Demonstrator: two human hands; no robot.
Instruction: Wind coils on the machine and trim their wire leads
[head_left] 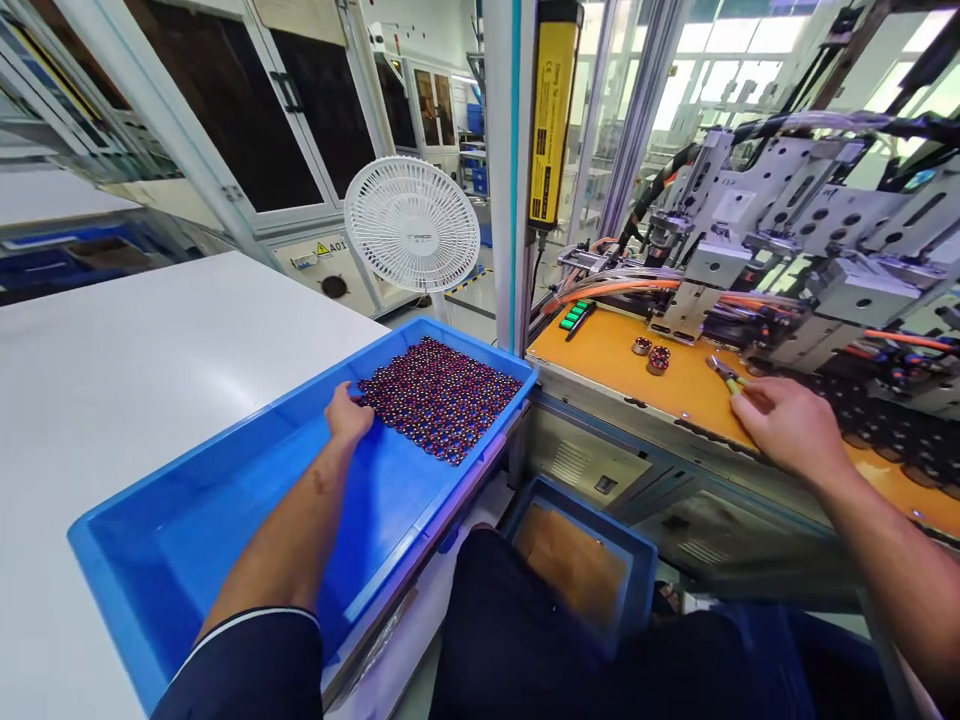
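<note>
While holding yellow-handled metal pliers [724, 373] in the right hand [796, 425], aimed lengthwise leftward and away, near loose copper-and-dark round parts [658, 360] on the orange table [600, 365], resting the left hand [348, 415], with finger grip untellable, beside massed red-and-dark round pieces [442, 395] in the blue plastic tray [386, 500].

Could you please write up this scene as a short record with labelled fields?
Left hand: the left hand is in the blue tray, at the edge of the small round parts; whether it grips one is unclear
Right hand: the right hand holds pliers over the orange worktop
Tray contents: parts packed together at the far end, near end bare
On worktop: a few loose round parts, left of the pliers
Beyond tray: white fan
Behind worktop: machinery with hoses
</note>
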